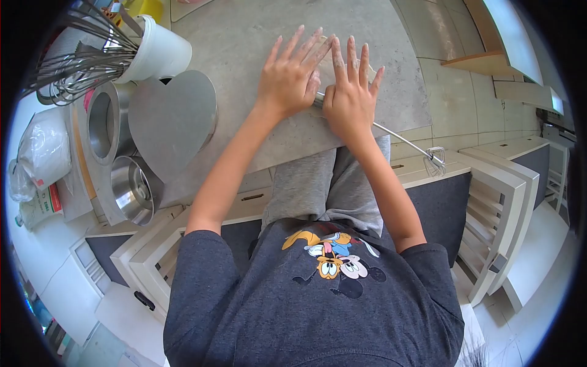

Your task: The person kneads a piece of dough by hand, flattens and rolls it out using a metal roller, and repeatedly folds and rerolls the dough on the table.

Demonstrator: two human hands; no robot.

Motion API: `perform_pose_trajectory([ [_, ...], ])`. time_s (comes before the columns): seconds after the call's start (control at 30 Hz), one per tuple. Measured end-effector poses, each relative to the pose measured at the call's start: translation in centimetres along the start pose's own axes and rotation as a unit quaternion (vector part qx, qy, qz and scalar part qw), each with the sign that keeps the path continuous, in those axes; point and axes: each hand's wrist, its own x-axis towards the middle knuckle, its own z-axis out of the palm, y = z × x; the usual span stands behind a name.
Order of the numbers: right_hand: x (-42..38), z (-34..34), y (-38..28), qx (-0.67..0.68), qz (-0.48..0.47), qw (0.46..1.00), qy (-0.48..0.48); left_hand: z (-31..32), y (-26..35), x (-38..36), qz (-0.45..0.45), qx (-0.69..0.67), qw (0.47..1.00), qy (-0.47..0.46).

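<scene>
My left hand and my right hand lie side by side, palms down, with fingers spread and dusted in white powder. Beneath the fingers is a pale, flat piece that looks like dough; the hands cover most of it. A whisk with a thin metal handle passes beneath my right hand. Its wire head hangs past the table's edge, and the handle's other end shows between my hands. Neither hand grips anything that I can see.
Left on the grey table stand a heart-shaped metal pan, a ring-shaped tin, a steel bowl and a white bucket holding several whisks. Plastic bags lie farther left. Pale chairs flank me.
</scene>
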Motion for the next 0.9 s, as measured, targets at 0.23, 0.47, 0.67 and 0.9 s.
perform_pose_trajectory([
  [0.23,3.6,1.8,2.7,-0.031,0.039,0.996,0.079,2.9,-0.8,3.6,-0.026,0.006,0.998,0.054],
  [0.47,-1.9,0.6,-1.0,0.005,-0.003,0.993,0.118,0.1,1.1,-2.4,-0.003,0.007,1.0,0.029],
  [0.67,-0.6,1.3,-1.2,-0.038,0.067,0.99,0.115,0.3,2.0,-0.8,-0.038,0.052,0.996,0.067],
  [0.9,2.7,0.8,0.0,-0.024,0.065,0.989,0.131,-0.2,1.5,2.3,-0.016,0.047,0.995,0.086],
])
